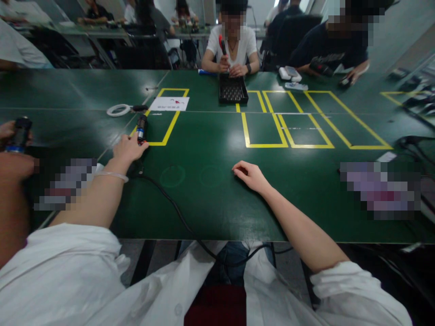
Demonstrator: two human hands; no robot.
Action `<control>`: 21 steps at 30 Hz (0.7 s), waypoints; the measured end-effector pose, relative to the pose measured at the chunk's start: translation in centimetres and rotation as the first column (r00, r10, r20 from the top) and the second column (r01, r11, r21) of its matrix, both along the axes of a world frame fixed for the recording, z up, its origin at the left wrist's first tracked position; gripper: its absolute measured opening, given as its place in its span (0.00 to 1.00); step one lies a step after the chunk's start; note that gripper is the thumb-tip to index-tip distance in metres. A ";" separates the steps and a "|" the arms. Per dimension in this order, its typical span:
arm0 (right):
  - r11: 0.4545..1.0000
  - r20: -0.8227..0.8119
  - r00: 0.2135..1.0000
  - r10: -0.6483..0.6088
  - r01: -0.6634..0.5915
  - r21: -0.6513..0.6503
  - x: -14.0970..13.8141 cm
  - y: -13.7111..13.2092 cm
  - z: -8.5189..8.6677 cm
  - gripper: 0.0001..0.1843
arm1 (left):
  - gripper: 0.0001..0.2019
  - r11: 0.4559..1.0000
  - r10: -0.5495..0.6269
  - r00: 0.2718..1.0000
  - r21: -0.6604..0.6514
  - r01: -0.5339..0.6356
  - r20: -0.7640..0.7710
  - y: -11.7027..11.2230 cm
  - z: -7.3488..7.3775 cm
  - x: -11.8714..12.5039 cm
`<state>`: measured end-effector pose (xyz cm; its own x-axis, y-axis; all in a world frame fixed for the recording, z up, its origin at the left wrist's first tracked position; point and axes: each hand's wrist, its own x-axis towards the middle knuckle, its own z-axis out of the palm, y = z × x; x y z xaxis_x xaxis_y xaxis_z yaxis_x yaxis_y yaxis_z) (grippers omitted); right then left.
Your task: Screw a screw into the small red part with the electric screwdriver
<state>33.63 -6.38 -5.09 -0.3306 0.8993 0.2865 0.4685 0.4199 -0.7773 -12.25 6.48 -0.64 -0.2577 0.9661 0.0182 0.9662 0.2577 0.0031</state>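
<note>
My left hand [128, 148] reaches out over the table with its fingers closed at the near end of a black flashlight-like cylinder [142, 127], which has a blue and white band. A bit of red shows by the fingertips; the grip itself is partly hidden behind the hand. The cylinder is at the left side of a yellow taped outline [172, 128]. On the green table [210, 203], my right hand [250, 175] rests with its fingers loosely curled in, and I see nothing in them.
A black cable [170, 199] runs from near my left hand over the table edge. Beyond lie a white printed sheet [170, 104], a coiled white cable [118, 110] and a black tray [233, 90] before a co-worker. At far left, another person's hand holds a similar cylinder [21, 133].
</note>
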 end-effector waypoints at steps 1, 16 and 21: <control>1.000 0.002 1.000 0.002 -0.002 0.001 0.0 0.0 0.0 0.09 | 0.38 1.000 0.004 1.000 -0.004 -0.004 0.001 0.2 0.1 -0.1; 1.000 0.014 1.000 0.006 -0.006 -0.009 -0.1 -0.1 0.3 0.09 | 0.38 0.996 -0.055 0.993 0.066 0.062 -0.105 -0.4 -0.5 1.1; 1.000 0.007 1.000 0.006 -0.006 -0.016 0.0 -0.1 0.2 0.09 | 0.32 0.991 -0.030 0.999 0.126 0.034 -0.036 -0.6 -0.8 1.1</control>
